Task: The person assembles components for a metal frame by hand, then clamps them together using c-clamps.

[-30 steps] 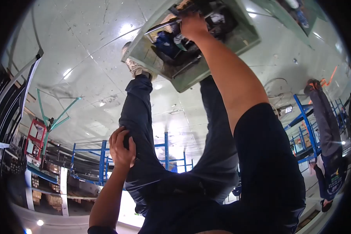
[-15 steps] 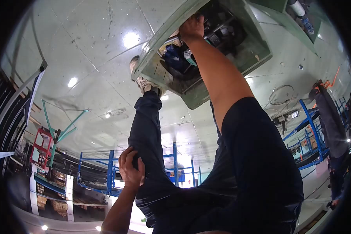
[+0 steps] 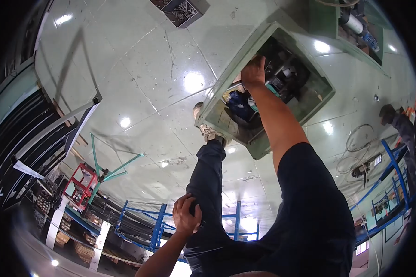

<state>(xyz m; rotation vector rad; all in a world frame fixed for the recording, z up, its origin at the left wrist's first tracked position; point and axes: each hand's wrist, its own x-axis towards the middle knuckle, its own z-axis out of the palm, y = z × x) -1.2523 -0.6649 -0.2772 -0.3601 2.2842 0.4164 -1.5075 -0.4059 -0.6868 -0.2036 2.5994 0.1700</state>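
Here, a second green bin (image 3: 383, 69) stands near the upper right, holding a pale cylinder (image 3: 353, 23) with a blue end. A dark box of metal pieces (image 3: 182, 13) sits at the top, well apart, and a loose coil of cable (image 3: 358, 138) lies to the right. The right forearm (image 3: 284, 122) crosses the opening of the nearer green bin (image 3: 259, 150), covering part of its contents; a shoe (image 3: 210, 131) is partly hidden behind its rim.

The pale floor (image 3: 138, 83) is seamed, scuffed and dotted with reflections. Blue racks (image 3: 158, 226), a red frame (image 3: 82, 187) and dark bars (image 3: 27, 159) line the room; another person's leg (image 3: 404, 134) shows far right.

The nearer bin rests on the floor ahead of the legs, mouth upward, its long axis slanting from lower left to upper right. The right hand (image 3: 254, 71) reaches inside; whether its fingers grip anything I cannot tell. The left hand (image 3: 186, 214) lies loosely on the left leg (image 3: 205, 180), fingers bent, thumb apart.
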